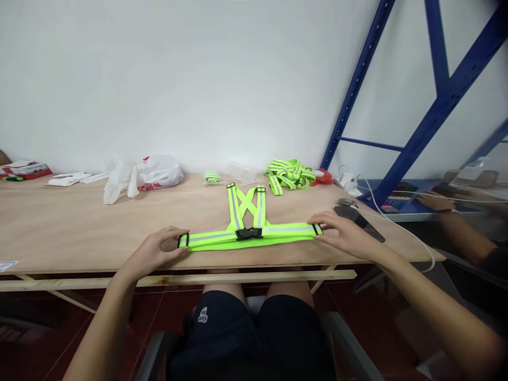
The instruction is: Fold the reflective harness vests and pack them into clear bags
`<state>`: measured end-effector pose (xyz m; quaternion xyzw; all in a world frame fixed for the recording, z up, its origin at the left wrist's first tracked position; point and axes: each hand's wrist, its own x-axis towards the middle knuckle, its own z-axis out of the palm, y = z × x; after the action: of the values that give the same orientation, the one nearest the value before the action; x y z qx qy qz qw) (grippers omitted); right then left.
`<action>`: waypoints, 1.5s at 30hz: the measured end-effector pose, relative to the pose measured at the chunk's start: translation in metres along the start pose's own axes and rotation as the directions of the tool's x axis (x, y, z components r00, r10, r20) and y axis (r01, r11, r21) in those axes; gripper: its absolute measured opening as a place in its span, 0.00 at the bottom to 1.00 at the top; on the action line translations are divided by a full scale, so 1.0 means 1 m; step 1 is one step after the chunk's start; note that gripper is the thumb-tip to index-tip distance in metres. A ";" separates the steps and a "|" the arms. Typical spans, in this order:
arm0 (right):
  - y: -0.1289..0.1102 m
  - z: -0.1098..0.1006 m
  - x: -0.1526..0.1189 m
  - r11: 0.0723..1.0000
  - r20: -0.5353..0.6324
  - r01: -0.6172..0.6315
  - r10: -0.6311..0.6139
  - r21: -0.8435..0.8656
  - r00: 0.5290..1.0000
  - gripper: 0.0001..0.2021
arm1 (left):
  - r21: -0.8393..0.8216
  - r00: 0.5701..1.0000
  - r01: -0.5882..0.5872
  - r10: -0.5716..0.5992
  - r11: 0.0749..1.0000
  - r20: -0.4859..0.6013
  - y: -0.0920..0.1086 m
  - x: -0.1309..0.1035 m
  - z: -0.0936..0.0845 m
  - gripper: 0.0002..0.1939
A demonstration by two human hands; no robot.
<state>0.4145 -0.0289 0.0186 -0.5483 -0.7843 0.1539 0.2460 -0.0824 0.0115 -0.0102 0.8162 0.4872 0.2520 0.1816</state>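
Two hands, two pinches: left hand (161, 246) and right hand (344, 233) grip the neon harness (216, 239) at either end, fingertips hiding slivers, along the near side of the table (79, 227). Folds break the red characters (150, 186) on the white bag (162, 170); the shorts' pale print (202, 315) reads unclearly.

Site reads as a workshop or packing room; which, cannot be told. Indicators: wooden bench (79, 227) along a white wall (159, 79), blue metal rack (426, 121) at right, heaped reflective straps (291, 175), red tiled floor (161, 312).
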 end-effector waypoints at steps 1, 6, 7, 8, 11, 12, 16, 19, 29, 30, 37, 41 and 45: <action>0.004 -0.001 0.007 0.999 -0.021 0.025 -0.026 -0.020 0.999 0.24 | 0.013 1.000 0.008 -0.008 1.000 -0.004 0.000 0.003 0.000 0.28; 0.024 0.007 0.018 0.996 0.033 0.049 -0.047 -0.075 0.998 0.21 | 0.059 0.997 0.020 -0.024 0.998 0.068 -0.003 0.010 0.002 0.24; 0.028 0.012 0.016 0.997 0.063 0.040 -0.036 -0.072 0.997 0.20 | 0.058 0.996 0.012 -0.016 0.998 0.083 -0.004 0.008 0.003 0.23; 0.031 0.016 0.012 0.997 0.088 0.033 -0.028 -0.065 0.996 0.20 | 0.055 0.996 0.003 -0.008 0.998 0.094 -0.005 0.006 0.004 0.23; 0.040 0.027 0.001 0.999 0.125 0.024 -0.019 -0.045 0.992 0.19 | 0.051 0.993 -0.019 0.012 0.999 0.118 -0.006 0.001 0.006 0.23; 0.042 0.029 -0.002 0.999 0.134 0.023 -0.017 -0.046 0.991 0.19 | 0.054 0.992 -0.019 0.012 0.998 0.128 -0.006 0.000 0.006 0.23; 0.037 0.030 -0.005 0.991 0.141 0.018 0.001 -0.132 0.990 0.19 | 0.077 0.985 0.020 -0.033 0.997 0.172 -0.001 0.002 0.004 0.26; 0.015 0.039 -0.002 0.956 0.019 0.104 -0.102 -0.273 0.995 0.19 | 0.071 0.983 0.029 -0.042 0.997 0.179 0.003 0.005 0.005 0.28; -0.080 0.140 0.013 0.793 -0.089 0.376 -0.471 -0.480 0.878 0.19 | -0.114 1.000 -0.010 0.010 0.993 0.001 0.010 0.007 0.003 0.22; -0.081 0.144 0.014 0.791 -0.082 0.375 -0.467 -0.483 0.880 0.19 | -0.168 0.999 -0.022 0.016 0.986 -0.034 0.009 0.007 0.004 0.21; -0.079 0.148 0.012 0.825 -0.067 0.372 -0.439 -0.426 0.896 0.21 | -0.612 0.959 -0.039 -0.142 0.790 -0.244 0.007 0.029 0.024 0.24; -0.080 0.149 0.010 0.838 -0.061 0.363 -0.421 -0.409 0.905 0.25 | -0.784 0.938 -0.131 -0.179 0.607 -0.296 0.038 0.065 0.042 0.25; -0.081 0.151 0.012 0.845 -0.039 0.356 -0.404 -0.398 0.914 0.24 | -0.836 0.979 -0.126 -0.067 0.534 -0.190 0.093 0.101 0.084 0.27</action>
<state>0.2641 -0.0422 -0.0633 -0.4275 -0.8756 -0.0877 0.2071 0.0726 0.0543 -0.0040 0.6054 0.3068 0.5390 0.4988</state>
